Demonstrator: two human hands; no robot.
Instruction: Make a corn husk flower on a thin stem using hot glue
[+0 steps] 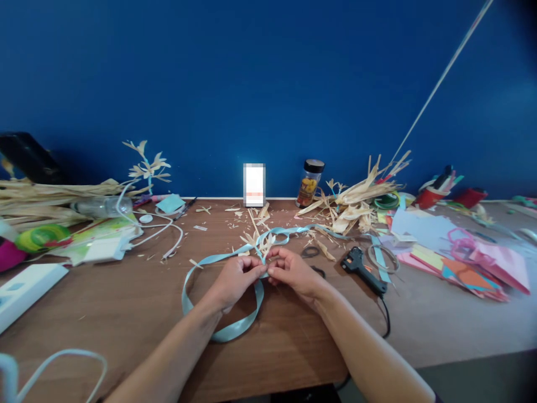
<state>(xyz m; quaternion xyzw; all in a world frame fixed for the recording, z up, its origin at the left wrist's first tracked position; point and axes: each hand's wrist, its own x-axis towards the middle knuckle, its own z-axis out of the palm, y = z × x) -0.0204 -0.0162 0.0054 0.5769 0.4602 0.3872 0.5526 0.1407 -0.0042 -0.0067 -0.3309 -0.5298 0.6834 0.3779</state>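
Both hands meet over the middle of the table, fingertips pinched close together. My left hand (240, 279) is closed on a light blue satin ribbon (238, 330), which loops down below it on the tabletop. My right hand (293, 273) pinches at the base of a small flower of pale dried husk strips (265, 242), whose petals spread up just above the fingers. Ribbon shows wrapped around the flower's stem between the hands. The ribbon's long tail runs away toward the back right. Fingers partly hide the stem.
A black glue gun (363, 271) with a cord lies right of my hands. Behind stand a dark-lidded jar (309, 183) and a husk bundle (356, 196). Coloured papers (457, 263) lie at right. A white power strip (29, 294) and a husk flower stem (147, 165) are at left.
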